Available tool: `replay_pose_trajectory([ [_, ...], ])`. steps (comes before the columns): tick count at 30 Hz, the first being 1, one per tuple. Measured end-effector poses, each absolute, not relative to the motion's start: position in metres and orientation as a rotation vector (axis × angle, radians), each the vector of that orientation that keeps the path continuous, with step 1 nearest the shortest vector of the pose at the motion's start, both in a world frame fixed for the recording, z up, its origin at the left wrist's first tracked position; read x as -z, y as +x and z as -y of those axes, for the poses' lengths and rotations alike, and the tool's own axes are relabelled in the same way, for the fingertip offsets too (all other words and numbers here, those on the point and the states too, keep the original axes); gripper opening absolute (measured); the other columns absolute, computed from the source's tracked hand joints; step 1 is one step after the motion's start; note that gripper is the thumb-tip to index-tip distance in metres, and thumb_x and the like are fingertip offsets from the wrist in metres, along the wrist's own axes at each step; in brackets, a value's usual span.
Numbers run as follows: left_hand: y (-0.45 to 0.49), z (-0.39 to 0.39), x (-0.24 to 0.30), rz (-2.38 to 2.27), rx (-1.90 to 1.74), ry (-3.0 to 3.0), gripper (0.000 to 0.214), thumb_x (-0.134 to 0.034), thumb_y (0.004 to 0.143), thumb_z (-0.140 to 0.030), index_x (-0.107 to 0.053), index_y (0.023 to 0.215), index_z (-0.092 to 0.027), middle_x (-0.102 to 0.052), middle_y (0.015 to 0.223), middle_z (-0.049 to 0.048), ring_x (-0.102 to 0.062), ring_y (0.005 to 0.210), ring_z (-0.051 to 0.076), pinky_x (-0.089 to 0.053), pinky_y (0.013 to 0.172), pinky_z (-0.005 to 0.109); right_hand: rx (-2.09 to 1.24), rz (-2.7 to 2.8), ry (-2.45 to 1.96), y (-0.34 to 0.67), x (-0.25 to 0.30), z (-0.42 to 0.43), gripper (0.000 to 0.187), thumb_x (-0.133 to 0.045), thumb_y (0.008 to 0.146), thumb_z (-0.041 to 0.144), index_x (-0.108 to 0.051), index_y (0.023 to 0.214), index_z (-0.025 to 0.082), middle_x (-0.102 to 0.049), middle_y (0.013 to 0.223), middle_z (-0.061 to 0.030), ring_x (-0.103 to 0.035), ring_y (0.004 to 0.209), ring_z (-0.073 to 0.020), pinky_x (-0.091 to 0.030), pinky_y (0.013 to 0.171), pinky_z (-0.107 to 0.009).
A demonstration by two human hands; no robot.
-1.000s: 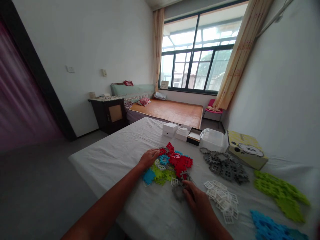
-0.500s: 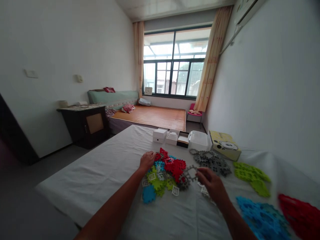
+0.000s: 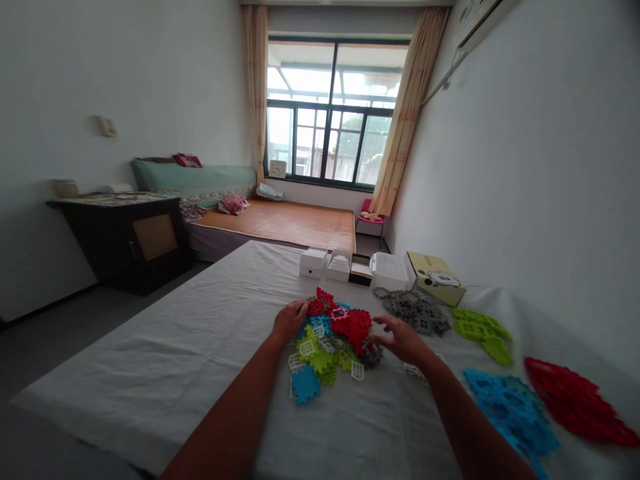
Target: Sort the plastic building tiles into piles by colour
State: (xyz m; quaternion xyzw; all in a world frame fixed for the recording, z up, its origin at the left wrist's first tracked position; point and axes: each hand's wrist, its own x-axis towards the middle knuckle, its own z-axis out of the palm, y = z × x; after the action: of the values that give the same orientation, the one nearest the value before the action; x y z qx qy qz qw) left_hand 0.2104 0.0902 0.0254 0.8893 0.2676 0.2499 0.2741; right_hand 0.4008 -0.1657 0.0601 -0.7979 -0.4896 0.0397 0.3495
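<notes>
A mixed pile of interlocking plastic tiles [image 3: 345,327] in red, green, blue, grey and white lies on the white-covered table [image 3: 200,360]. My left hand [image 3: 289,320] rests on the pile's left edge, its fingers lying on a red tile [image 3: 315,307]. My right hand [image 3: 403,337] hovers over the pile's right edge with fingers spread and nothing in them. Just beyond it sits a heap of grey tiles [image 3: 415,310]. A single blue tile [image 3: 305,385] lies at the pile's near side.
Sorted heaps lie to the right: green [image 3: 483,330], blue [image 3: 510,410], red [image 3: 575,400]. White boxes [image 3: 313,261], a clear container [image 3: 390,270] and a yellow box [image 3: 435,277] line the table's far end. A wall runs along the right.
My right hand picked a grey tile out of the mixed pile, carried it right toward the grey heap, and is now empty. My left hand stayed put. The view swung right.
</notes>
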Motion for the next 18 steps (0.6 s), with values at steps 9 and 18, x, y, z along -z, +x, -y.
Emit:
replay_pose_trajectory([
  [9, 0.213, -0.096, -0.022, -0.709, -0.689, 2.429, 0.035, -0.034, 0.087, -0.039, -0.063, 0.097, -0.024, -0.065, 0.103, 0.0016, -0.057, 0.097, 0.017, -0.04, 0.084, 0.024, -0.419, 1.179, -1.823, 0.373, -0.051, 0.173, 0.054, -0.06, 0.066, 0.036, -0.053, 0.119, 0.028, -0.057, 0.116, -0.0087, -0.056, 0.102, -0.0254, -0.051, 0.075, -0.035],
  [18, 0.219, -0.102, -0.021, -0.738, -0.651, 2.42, 0.032, -0.038, 0.085, -0.037, -0.064, 0.097, -0.025, -0.066, 0.103, 0.0013, -0.057, 0.098, 0.018, -0.04, 0.085, 0.025, 0.271, 0.837, -2.218, 0.475, -0.059, 0.195, 0.052, -0.056, 0.065, 0.043, -0.055, 0.109, 0.016, -0.062, 0.104, -0.0122, -0.058, 0.095, -0.0273, -0.044, 0.083, -0.041],
])
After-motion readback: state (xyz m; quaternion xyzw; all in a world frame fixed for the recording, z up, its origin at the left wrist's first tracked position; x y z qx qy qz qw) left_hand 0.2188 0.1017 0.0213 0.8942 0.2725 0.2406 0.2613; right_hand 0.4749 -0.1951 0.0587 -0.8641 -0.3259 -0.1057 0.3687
